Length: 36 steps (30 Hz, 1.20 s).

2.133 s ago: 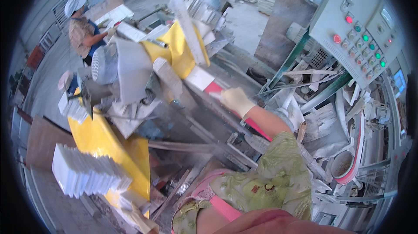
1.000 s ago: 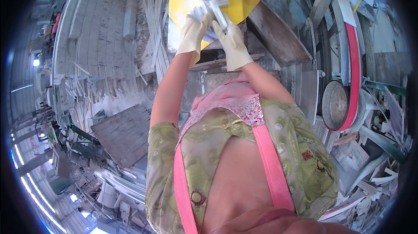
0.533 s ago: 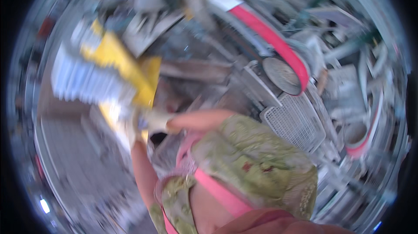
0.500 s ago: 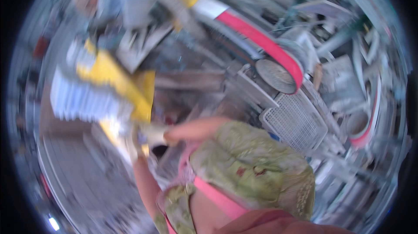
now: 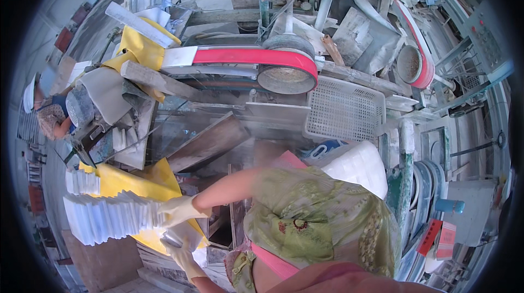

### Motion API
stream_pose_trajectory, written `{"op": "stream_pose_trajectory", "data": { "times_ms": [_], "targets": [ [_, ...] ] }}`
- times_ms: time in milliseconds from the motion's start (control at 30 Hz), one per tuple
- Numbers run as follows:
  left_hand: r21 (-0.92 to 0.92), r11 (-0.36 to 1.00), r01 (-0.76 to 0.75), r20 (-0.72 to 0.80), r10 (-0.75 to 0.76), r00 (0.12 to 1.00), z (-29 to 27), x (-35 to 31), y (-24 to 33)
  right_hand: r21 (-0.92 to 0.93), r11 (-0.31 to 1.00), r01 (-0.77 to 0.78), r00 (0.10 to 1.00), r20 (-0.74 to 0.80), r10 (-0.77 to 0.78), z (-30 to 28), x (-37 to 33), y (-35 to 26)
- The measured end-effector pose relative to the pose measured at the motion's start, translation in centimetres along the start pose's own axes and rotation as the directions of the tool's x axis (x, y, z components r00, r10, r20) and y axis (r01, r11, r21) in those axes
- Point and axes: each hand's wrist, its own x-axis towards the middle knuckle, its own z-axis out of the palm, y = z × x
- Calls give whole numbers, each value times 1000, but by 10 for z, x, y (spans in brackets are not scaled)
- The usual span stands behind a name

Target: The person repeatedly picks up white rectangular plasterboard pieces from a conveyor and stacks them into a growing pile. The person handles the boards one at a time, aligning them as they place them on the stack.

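Note:
A row of thin white slabs [image 5: 112, 217] stands on edge, packed side by side, on a yellow sheet [image 5: 131, 184] at the left. Cream gloves cover both of my hands. At the row's near end my right hand [image 5: 183, 210] is closed on the edge of the white slabs. Just below it, my left hand [image 5: 183, 255] curls round a pale slab [image 5: 186, 234], whose far side is partly hidden by the fingers. A shorter stack of white slabs [image 5: 83, 182] sits behind the row.
Ahead runs a belt machine with a red belt [image 5: 234, 55] round a wheel [image 5: 289, 77]. A white plastic basket [image 5: 346, 108] stands right of it. A loose board [image 5: 210, 140] leans ahead of me. At far left is another person [image 5: 53, 115] in a white hat.
My view has swung, so the red belt machine now lies more level across the top and the blur has cleared. Both gloved hands remain at the near end of the slab row.

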Motion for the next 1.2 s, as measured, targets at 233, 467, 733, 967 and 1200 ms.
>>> {"op": "stream_pose_trajectory", "data": {
  "times_ms": [233, 467, 733, 967, 1200],
  "targets": [
    [231, 972, 37, -91, -16, 996, 5, -17, 24, -61, 998, -33, 940, 337, 52, 38, 37, 3],
    [312, 950, -12, -200, 78, 977, 10, -27, 25, -243, 970, 26, 946, 320, 55, 7, 38, 6],
    [-578, 795, -182, -539, -205, 817, 66, -55, 11, -269, 962, -38, 913, 382, 143, -3, 42, 11],
    [-892, 341, -297, -429, -432, 793, 110, -81, 10, -70, 985, 155, 789, 609, -81, 11, 83, 46],
    [-769, 561, -308, -572, -388, 722, 97, -63, 50, 228, 942, -248, 712, 702, 18, 18, 64, 17]
  ]
}}
